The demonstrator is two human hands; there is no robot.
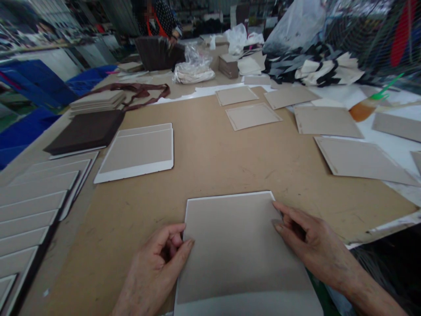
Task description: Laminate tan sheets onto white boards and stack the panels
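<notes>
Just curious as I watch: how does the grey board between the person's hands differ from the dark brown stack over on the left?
The grey board is pale with a thin white edge; the dark brown stack is nearly black-brown. The grey board looks like one thin sheet, while the dark brown stack is several layers thick. The left hand and right hand touch the grey board's sides; nothing touches the dark brown stack. Both lie flat on the brown table.

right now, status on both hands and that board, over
Left hand at the grey board left edge, fingers curled, thumb on it. Right hand fingertips on its right edge. Board flat on the brown table, nothing on top.
</notes>
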